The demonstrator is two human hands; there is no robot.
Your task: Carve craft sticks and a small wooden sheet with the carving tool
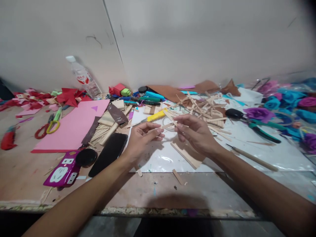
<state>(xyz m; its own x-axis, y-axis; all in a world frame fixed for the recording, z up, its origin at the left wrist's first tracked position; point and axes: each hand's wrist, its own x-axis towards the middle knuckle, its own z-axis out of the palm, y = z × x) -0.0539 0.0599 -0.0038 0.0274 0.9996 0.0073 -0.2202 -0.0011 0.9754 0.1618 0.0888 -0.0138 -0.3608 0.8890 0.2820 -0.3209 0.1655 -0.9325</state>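
My left hand (145, 137) and my right hand (195, 134) are raised over a white sheet (158, 158) at the middle of the table. Between thumb and fingers, my right hand pinches a flat wooden craft stick (169, 116) that slants up to the left. A short wooden strip (167, 126) bridges the gap between the hands, its left end in my left fingertips. Whether the two pieces are joined, I cannot tell. Below my right hand lies a flat wooden panel (186, 154). Just behind the hands rests a yellow utility knife (157, 115).
Loose wooden sticks (202, 107) are heaped behind my right hand. Pliers (259, 126) and a thin-handled tool (254, 158) lie at right, near paper flowers (283, 98). A black phone (110, 153), purple device (65, 169), scissors (53, 121) and plastic bottle (84, 79) occupy the left.
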